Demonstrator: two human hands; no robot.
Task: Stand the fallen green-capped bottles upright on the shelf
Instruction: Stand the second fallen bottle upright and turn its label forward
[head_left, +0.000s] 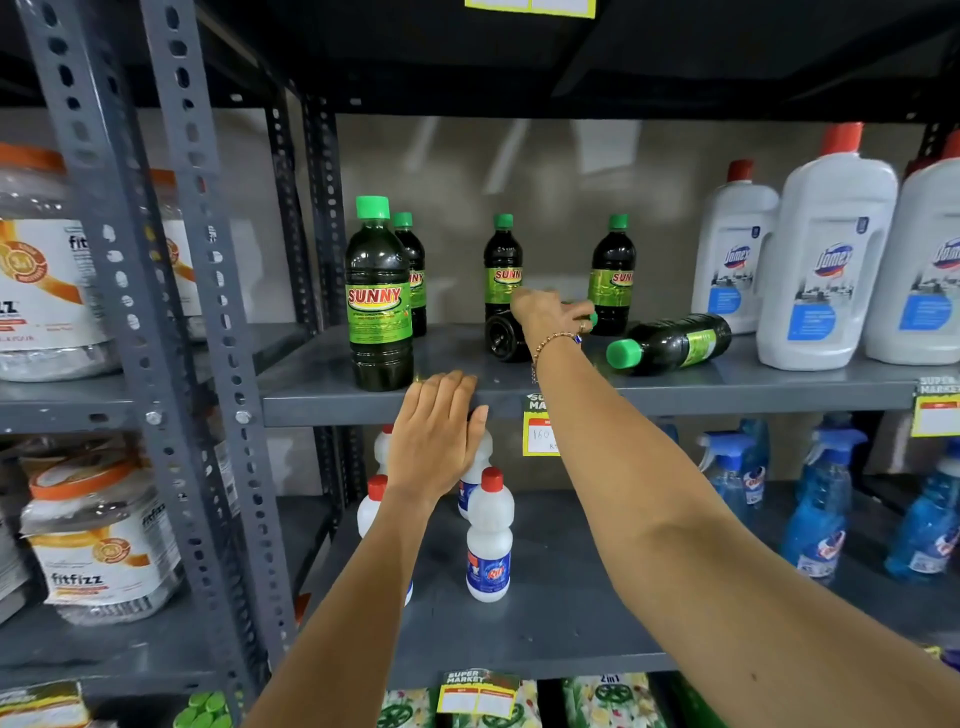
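Observation:
On the grey shelf (467, 402), several dark green-capped bottles stand upright: one at the front left (378, 296), one behind it (413, 270), one in the middle (502, 260), one to the right (613, 270). Two lie on their sides. One fallen bottle (504, 338) shows its round base toward me; my right hand (550, 312) lies over it, fingers wrapped near its neck. The other fallen bottle (670, 343) lies at the right, cap pointing front left. My left hand (436, 441) rests flat with fingers together at the shelf's front edge, holding nothing.
Large white red-capped bottles (826, 260) stand at the right of the same shelf. Below are small white bottles (488, 540) and blue spray bottles (821, 509). Grey slotted uprights (171, 312) and jars (47, 270) stand at the left. Yellow price tags (540, 431) hang off the edge.

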